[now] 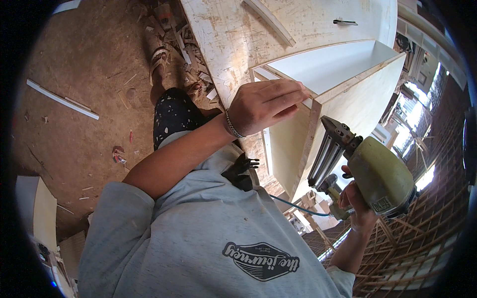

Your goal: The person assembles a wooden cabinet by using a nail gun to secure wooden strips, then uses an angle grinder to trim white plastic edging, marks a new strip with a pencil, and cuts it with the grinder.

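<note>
An open wooden cabinet box (pixel 343 99), white inside with raw plywood edges, stands on the worktable. My left hand (pixel 268 102) lies over its near corner, fingers straight and together along the edge, the thumb side underneath and partly hidden. To the right, my right hand (pixel 357 203) grips a yellow-green pneumatic nail gun (pixel 380 171) by its handle. The gun's dark nose (pixel 330 124) is beside the box's outer panel, close to the corner; contact cannot be told. A blue-green air hose (pixel 300 209) runs from the gun toward my waist.
A worn, pale worktable (pixel 228 44) carries a loose wooden strip (pixel 271 22) and a small dark tool (pixel 345 22). Wood offcuts (pixel 196 69) lie heaped along its left side. On the brown floor (pixel 84 59) is a white strip (pixel 62 99). A panel (pixel 39 208) stands at lower left.
</note>
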### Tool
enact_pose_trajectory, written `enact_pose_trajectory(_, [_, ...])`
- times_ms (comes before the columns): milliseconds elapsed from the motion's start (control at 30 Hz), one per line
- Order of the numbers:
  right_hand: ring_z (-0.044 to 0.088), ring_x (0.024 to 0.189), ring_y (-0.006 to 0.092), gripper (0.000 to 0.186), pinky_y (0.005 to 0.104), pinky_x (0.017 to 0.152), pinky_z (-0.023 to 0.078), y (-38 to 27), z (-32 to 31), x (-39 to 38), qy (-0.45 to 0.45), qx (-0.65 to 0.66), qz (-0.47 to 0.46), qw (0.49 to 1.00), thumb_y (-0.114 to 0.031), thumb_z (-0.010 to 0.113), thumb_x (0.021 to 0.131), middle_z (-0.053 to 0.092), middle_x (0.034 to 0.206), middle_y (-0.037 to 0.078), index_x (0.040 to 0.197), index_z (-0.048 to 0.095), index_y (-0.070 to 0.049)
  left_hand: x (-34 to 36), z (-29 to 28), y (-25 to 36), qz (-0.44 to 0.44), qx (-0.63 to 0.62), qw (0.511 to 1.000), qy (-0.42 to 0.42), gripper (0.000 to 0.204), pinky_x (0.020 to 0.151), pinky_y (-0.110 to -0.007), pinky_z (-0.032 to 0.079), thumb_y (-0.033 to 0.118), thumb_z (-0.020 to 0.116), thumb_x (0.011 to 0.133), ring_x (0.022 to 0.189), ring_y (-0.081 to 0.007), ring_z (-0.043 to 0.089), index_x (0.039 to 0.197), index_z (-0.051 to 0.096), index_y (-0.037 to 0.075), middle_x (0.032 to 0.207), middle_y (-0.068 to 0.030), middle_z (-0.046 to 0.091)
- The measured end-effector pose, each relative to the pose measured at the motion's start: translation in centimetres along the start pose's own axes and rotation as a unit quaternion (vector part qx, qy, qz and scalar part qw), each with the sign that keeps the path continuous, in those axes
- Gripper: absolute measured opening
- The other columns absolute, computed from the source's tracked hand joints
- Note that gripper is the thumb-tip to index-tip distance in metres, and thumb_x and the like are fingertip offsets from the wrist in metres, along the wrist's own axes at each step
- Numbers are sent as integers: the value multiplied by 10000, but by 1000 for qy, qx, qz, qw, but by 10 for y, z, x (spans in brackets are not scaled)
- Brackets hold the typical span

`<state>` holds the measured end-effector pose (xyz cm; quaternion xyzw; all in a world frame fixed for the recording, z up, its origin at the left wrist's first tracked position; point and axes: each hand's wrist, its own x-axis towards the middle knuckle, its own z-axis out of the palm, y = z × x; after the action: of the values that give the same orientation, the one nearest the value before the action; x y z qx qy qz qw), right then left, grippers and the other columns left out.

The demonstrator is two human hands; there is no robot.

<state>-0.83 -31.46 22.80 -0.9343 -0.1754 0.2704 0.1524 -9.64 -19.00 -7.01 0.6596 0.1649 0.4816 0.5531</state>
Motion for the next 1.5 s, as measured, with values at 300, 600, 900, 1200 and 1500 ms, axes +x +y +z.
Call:
enact_pose_trajectory(300, [564,485,127,597,266,437,475,12,-10,2,-32,-50,-66,996,-1,690,871,689,1136,302,1406,444,95,-1,0,-1,5,10,1000,5,516,812,-308,628,10,843,703,1027,-192,726,1195,715,98,1203,-34,711])
enact_pose_trajectory(600, [547,486,113,584,260,439,472,10,-8,1,-38,-64,-74,994,-32,706,895,684,1171,298,1406,454,94,-1,0,-1,5,1,1000,3,525,811,-309,627,7,849,696,1023,-193,725,1196,715,95,1213,-48,708])
enact_pose_trajectory(900, [555,500,108,575,256,436,463,4,-2,1,-42,-45,-70,996,-50,708,910,685,1181,293,1408,459,90,0,0,0,0,7,1000,7,445,815,-302,638,56,852,743,1048,-182,724,1165,713,97,1180,-13,700])
enact_pose_trajectory(1200, [678,814,172,363,315,711,550,-8,-1,-3,-25,-6,21,999,-46,786,867,732,1014,126,1199,651,13,-1,0,-3,8,1,1000,8,481,806,-312,633,3,840,715,1014,-196,729,1175,720,77,1228,-60,706])
enact_pose_trajectory(1500, [682,721,172,376,323,637,555,-17,-7,-2,-5,-15,88,996,-53,814,837,723,968,110,1174,658,6,0,1,-1,5,0,1000,5,468,811,-312,630,6,835,725,1020,-195,728,1173,719,82,1203,-57,712])
